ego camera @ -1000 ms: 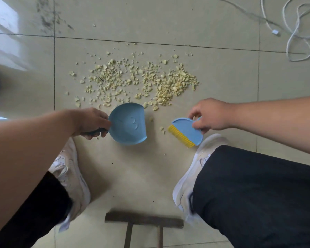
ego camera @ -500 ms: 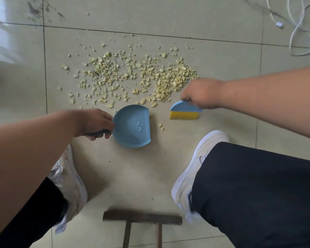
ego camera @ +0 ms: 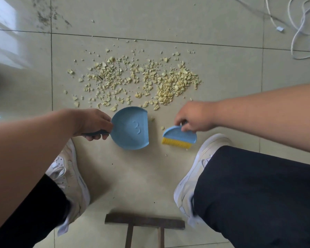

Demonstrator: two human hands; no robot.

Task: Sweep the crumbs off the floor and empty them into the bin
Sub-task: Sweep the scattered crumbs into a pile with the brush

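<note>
Change: Right hand is pulling the brush back down toward the lower middle of the frame, away from the heap it was touching half a second ago; the dustpan is sitting roughly where it was.
Left hand: it is gripping the dark handle of the dustpan, fingers curled round it, left of centre.
Dustpan: it is resting on the tiled floor, its straight open lip facing right toward the brush, and no crumbs are showing inside.
Crumbs: they are lying in a wide band across the upper middle of the frame, long axis running left to right, densest at its right end; a few strays are sitting between pan and brush.
Right hand: it is pinching the top of the brush, yellow bristles pointing down-frame; how the thumb sits is hidden, probably behind the blue back.
Key relation: the band is lying above both hands, and the dense end is nearer the right hand, so the brush likely has to reach up past it and drag leftward and downward into the lip.
Bin: it is not showing clearly; a dark shape at the left edge may be it.
</note>
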